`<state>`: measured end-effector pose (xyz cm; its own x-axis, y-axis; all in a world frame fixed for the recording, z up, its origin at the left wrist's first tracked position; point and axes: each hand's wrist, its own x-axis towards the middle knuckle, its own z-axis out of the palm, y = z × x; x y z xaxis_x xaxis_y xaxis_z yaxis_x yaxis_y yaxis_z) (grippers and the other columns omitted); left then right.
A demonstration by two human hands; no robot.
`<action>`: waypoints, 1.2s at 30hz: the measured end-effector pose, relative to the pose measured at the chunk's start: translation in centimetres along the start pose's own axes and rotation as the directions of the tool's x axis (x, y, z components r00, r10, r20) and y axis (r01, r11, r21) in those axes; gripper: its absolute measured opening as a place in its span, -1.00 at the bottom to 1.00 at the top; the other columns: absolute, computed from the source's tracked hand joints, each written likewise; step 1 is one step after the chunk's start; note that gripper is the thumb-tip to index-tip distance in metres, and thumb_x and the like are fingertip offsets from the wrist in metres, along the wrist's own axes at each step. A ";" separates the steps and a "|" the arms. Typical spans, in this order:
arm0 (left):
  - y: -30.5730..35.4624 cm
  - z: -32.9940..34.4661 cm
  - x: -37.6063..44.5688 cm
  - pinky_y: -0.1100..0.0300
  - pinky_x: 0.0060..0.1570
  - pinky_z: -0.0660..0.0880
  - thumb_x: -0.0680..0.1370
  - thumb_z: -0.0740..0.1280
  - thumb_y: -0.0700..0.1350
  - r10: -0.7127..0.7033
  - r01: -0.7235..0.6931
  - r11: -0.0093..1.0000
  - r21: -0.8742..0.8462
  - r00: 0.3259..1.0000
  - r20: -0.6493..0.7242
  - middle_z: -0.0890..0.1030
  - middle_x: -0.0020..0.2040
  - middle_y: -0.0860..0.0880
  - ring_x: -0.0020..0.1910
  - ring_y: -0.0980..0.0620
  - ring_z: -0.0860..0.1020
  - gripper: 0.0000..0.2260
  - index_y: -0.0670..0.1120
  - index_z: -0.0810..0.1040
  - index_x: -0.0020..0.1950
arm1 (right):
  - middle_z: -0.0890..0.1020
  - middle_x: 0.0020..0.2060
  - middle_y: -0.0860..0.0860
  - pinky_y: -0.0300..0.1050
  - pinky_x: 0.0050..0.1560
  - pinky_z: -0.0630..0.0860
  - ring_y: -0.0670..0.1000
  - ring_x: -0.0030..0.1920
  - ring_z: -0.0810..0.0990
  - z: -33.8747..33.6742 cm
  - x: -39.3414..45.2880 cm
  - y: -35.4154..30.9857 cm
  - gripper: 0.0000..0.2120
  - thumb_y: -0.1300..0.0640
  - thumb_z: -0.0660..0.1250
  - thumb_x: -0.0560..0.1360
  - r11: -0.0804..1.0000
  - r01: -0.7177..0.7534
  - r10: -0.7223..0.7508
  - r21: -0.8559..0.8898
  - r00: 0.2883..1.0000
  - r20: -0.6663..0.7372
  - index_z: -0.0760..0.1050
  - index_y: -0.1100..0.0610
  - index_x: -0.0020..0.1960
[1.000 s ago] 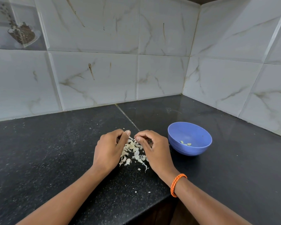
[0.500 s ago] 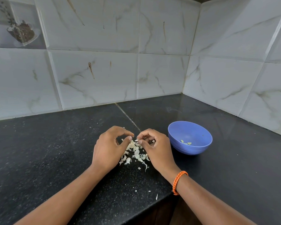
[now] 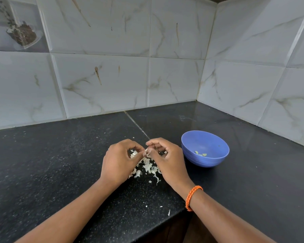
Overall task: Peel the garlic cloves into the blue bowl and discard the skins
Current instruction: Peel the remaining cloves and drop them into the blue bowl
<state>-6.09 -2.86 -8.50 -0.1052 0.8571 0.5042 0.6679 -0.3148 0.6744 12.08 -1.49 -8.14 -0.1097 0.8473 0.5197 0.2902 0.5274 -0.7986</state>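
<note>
Head view showed the left hand (image 3: 118, 163) and right hand (image 3: 167, 160) at frame centre, fingertips together, pinching a small garlic clove (image 3: 146, 151) above the heap of white papery skins (image 3: 146, 166). The round blue plastic bowl (image 3: 216, 160) sat just right of them on the black speckled stone counter (image 3: 51, 172), a few peeled cloves (image 3: 200, 153) inside.

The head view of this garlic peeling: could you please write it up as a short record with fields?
surface: black counter, tiled wall corner behind
left hand: fingers curled, fingertips meeting the right hand's over the skins
right hand: pinches a small piece, too small to tell clove from skin
wrist: orange band on right
skins: loose white pile on counter, under and between the hands
blue bowl: right of the hands, upright
peeled cloves: a few in the bowl
</note>
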 end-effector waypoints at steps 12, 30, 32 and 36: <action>-0.2 0.0 0.1 0.22 -0.29 0.39 0.55 0.56 0.12 0.061 -0.060 0.991 0.120 0.998 -0.002 0.66 -0.07 0.29 -0.23 0.23 0.56 -0.87 0.22 0.64 -0.11 | 0.72 -0.10 -0.14 -0.31 -0.11 0.56 -0.04 -0.06 0.70 -0.2 0.0 0.2 -0.87 0.22 0.49 0.59 0.993 0.067 -0.061 -0.093 0.996 0.067 0.71 0.01 0.05; 0.1 0.1 0.0 0.20 -0.25 0.47 0.65 0.47 -0.02 0.142 -0.144 0.986 0.079 0.989 0.031 0.64 -0.04 0.27 -0.18 0.16 0.59 -0.91 0.19 0.69 -0.01 | 0.74 -0.17 -0.17 -0.30 -0.11 0.60 -0.11 -0.10 0.73 -0.9 0.2 0.6 -0.95 0.17 0.49 0.60 0.991 0.071 -0.070 -0.113 0.997 0.012 0.73 0.05 0.01; 0.7 -0.1 -0.2 0.16 -0.28 0.50 0.61 0.50 0.03 0.129 -0.128 0.987 0.096 0.992 -0.012 0.63 -0.01 0.28 -0.23 0.11 0.59 -0.93 0.21 0.67 -0.04 | 0.74 -0.18 -0.17 -0.28 -0.12 0.60 -0.09 -0.12 0.73 -1.0 0.2 0.4 -0.94 0.16 0.50 0.59 0.991 0.068 -0.067 -0.112 0.998 0.019 0.74 0.04 0.00; 0.9 -0.7 0.0 0.14 -0.26 0.53 0.53 0.57 0.03 0.068 -0.058 0.991 0.118 0.994 -0.087 0.61 0.05 0.31 -0.27 0.15 0.60 -0.85 0.23 0.63 -0.12 | 0.72 -0.18 -0.18 -0.25 -0.16 0.55 -0.08 -0.15 0.68 -2.0 0.9 -0.1 -0.94 0.12 0.50 0.58 0.969 0.111 -0.113 -0.220 0.994 0.003 0.73 0.00 -0.05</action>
<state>-5.96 -3.43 -7.54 -0.1232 0.7946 0.5944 0.7551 -0.3136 0.5758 13.80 -0.91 -6.98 -0.1443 0.7825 0.6057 0.4786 0.5909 -0.6494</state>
